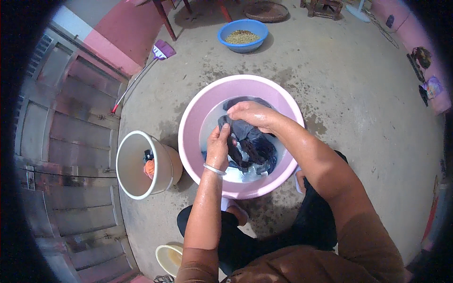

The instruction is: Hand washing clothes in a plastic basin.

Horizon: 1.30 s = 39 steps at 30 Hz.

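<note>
Dark cloth (245, 131): bunched inside the pink tub (192, 127), stretching from the left hand (218, 145) toward the near-right rim.
Left hand: pinching the cloth's left end.
Right hand (255, 115): over its far side; from here I can't tell whether it grips.

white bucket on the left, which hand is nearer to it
Left. The left hand, over the pink tub, is to the right of the white bucket, with a gap between; the right hand is over the tub too, farther right and farther forward.
</note>
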Tool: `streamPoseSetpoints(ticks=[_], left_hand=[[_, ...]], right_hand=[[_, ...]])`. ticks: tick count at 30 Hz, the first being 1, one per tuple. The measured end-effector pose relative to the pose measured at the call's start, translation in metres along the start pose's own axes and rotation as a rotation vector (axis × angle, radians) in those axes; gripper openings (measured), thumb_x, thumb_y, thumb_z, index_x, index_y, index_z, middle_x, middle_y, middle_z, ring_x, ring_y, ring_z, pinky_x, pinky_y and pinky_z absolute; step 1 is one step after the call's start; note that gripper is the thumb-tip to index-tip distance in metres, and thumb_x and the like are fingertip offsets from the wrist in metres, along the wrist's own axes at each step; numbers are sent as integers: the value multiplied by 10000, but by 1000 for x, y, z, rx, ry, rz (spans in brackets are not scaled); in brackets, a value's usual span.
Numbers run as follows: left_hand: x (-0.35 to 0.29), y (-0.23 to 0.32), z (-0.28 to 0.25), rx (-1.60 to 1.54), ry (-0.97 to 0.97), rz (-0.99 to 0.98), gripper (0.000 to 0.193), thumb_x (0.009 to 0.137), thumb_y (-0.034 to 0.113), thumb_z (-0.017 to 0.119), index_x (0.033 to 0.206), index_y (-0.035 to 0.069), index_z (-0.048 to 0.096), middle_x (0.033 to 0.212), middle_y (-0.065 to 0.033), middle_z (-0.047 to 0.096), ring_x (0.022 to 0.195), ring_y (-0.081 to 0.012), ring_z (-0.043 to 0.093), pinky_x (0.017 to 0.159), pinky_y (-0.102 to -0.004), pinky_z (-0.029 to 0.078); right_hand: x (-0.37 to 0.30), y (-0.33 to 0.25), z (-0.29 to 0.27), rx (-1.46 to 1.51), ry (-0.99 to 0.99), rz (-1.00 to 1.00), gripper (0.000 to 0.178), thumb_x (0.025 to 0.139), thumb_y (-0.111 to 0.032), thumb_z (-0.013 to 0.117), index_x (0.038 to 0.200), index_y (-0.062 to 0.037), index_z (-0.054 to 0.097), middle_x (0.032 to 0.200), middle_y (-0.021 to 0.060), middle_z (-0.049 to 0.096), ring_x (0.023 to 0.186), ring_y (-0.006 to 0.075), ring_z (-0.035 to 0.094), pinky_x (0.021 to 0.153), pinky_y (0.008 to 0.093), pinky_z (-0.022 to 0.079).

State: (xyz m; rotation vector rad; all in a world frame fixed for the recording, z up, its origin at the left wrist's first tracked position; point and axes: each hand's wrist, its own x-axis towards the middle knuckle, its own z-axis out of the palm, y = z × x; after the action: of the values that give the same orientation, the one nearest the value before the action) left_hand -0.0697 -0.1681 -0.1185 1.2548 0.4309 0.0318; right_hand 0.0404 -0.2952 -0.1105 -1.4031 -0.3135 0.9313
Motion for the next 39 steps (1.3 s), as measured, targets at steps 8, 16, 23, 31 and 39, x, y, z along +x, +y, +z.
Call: streamPoseSetpoints(ticks=[8,16,23,31,39], left_hand=[[7,-10,-12,65,185,135,109,884,101,602,960,46,658,792,18,618,704,-90,561,667,-232,453],[4,-5,6,78,44,249,263,924,162,539,1136,8,546,979,-38,591,864,-114,556,774,-246,451],[10,5,-4,-256,45,99,235,957,152,454,1101,5,567,986,-66,616,875,-151,589,800,-286,475],[13,11,-25,-688,211,-67,255,843,202,476,957,-9,561,924,-111,590,872,-252,576,831,-383,476],[39,-51,-85,-828,-203,-93,285,925,345,476,811,90,532,722,-51,543,639,-197,562,621,-328,500]], right_hand=[[-10,-2,8,433,-117,56,274,871,-121,577,1126,-26,552,1039,85,580,921,174,607,853,320,505],[-9,2,26,149,12,-111,263,879,-43,519,1121,55,556,1026,106,600,911,154,604,782,297,537],[-3,1,16,-556,264,-399,330,893,-171,574,1156,26,548,1053,118,609,959,153,589,820,279,480],[15,51,8,-43,18,-101,228,881,-284,617,906,-58,613,879,9,597,840,88,531,767,248,439],[-24,15,109,-787,271,-725,266,846,-267,575,722,-36,623,666,211,585,645,411,583,598,428,489]])
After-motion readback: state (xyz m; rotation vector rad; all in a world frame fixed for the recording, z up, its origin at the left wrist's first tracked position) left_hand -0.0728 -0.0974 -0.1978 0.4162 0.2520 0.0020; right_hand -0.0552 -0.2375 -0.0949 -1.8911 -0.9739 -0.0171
